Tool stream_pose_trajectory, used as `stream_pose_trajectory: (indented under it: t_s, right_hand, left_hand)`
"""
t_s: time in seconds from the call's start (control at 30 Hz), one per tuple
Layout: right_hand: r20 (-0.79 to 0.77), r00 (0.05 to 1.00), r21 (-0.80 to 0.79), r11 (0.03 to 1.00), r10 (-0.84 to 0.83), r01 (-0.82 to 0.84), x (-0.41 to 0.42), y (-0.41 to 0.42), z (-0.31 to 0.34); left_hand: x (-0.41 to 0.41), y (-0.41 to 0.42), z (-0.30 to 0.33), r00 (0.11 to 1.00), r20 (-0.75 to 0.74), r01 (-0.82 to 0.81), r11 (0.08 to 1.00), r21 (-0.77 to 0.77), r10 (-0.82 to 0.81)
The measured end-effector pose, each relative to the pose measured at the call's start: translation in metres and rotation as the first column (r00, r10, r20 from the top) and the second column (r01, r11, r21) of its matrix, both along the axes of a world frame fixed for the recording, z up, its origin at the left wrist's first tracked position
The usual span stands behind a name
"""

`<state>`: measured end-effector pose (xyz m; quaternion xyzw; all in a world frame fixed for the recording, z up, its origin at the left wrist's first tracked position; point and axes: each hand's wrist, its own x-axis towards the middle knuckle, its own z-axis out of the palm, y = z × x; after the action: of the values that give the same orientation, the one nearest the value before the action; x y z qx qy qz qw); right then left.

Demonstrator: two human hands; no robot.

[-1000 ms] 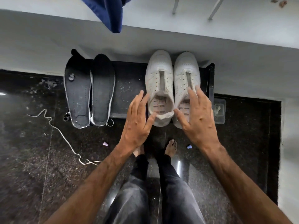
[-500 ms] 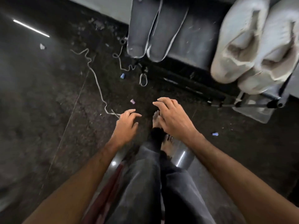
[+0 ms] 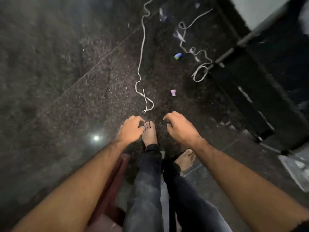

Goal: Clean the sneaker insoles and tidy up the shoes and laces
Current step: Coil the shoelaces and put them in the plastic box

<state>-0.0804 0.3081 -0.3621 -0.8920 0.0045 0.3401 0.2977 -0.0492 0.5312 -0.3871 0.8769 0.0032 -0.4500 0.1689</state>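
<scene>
Two white shoelaces lie on the dark speckled floor. One long lace (image 3: pixel 142 52) runs from the top of the view down to a loop just beyond my hands. A second, curled lace (image 3: pixel 195 52) lies near the black rack (image 3: pixel 250 91) at the right. My left hand (image 3: pixel 130 129) hangs low with loosely curled fingers and holds nothing, a short way below the long lace's end. My right hand (image 3: pixel 180 128) is level with it, fingers also loosely curled and empty. The sneakers and insoles are out of view.
My bare feet (image 3: pixel 149 133) stand between my hands on the floor. A small purple scrap (image 3: pixel 173 92) and a blue-green scrap (image 3: pixel 177 56) lie between the laces. A clear plastic tray (image 3: pixel 296 171) sits at the right edge. A reddish wooden edge (image 3: pixel 112 185) shows by my left leg.
My hands left the white sneakers and dropped toward the floor. The view swung down and left, so the shoes and insoles went out of sight and the laces came nearer.
</scene>
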Motion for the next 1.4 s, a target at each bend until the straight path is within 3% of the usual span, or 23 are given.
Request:
stream_pose_trajectory:
  t_s: [0.2,0.37,0.53,0.67,0.77,0.87,0.93,1.07,1.27,1.4]
  right_hand:
    - [0.04,0.994,-0.041,0.994,0.105,-0.103,0.066,0.049,-0.162]
    - [-0.029,0.975,-0.067,0.973,0.219,-0.22,0.073,0.063,-0.264]
    - [-0.028,0.934,-0.129,0.926,0.355,-0.356,0.047,0.074,-0.311]
    - [0.03,0.952,-0.191,0.937,0.305,-0.294,0.04,0.081,-0.309]
    - [0.016,0.978,-0.124,0.971,0.209,-0.206,0.039,0.072,-0.276]
    - [0.112,0.994,0.02,1.0,0.0,-0.002,0.035,0.061,-0.214]
    - [0.139,0.987,0.112,0.992,-0.076,0.06,0.035,0.051,-0.167]
    - [0.064,0.998,0.197,0.98,-0.012,-0.001,0.046,0.027,-0.062]
    - [-0.001,0.996,0.26,0.962,-0.085,0.082,0.056,-0.018,0.152]
    - [0.017,0.981,0.323,0.93,-0.193,0.177,0.049,-0.045,0.279]
  left_hand:
    - [0.024,0.013,-0.164,0.998,-0.041,-0.043,0.999,0.033,0.044]
    - [0.023,0.005,-0.251,0.995,0.044,0.079,0.99,0.118,-0.085]
    - [0.017,0.003,-0.295,0.962,0.272,-0.009,0.991,0.132,-0.027]
    - [0.015,0.013,-0.292,0.949,0.287,-0.111,0.99,-0.085,0.131]
    - [0.017,0.013,-0.249,0.937,0.198,-0.211,0.918,-0.335,0.287]
    - [0.021,0.007,-0.177,0.938,0.182,-0.183,0.868,-0.462,0.294]
    - [0.025,0.001,-0.126,0.944,0.168,-0.165,0.846,-0.508,0.285]
    - [0.041,-0.018,-0.01,0.968,0.15,-0.083,0.826,-0.558,0.2]
    - [0.08,-0.055,0.188,0.975,0.205,0.077,0.743,-0.665,0.083]
    - [0.088,-0.08,0.309,0.984,0.165,0.068,0.715,-0.696,0.066]
